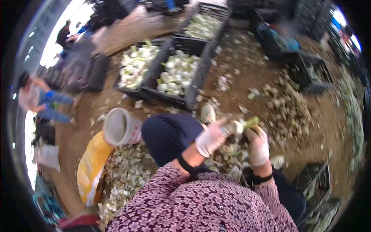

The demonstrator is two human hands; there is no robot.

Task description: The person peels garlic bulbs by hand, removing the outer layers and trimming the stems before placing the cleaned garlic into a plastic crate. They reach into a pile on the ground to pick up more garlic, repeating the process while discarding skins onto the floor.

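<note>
- While the garlic is held by the left hand, its stem is pointed right, long axis roughly crosswise
- right hand is curled beside it, grip can't be told

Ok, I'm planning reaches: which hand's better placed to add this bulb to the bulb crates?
Likely the left hand, nearer the crates and at the bulb; the right hand is farther.

Bulbs in crates ahead, bucket & sack L, scrap pile R.
</note>
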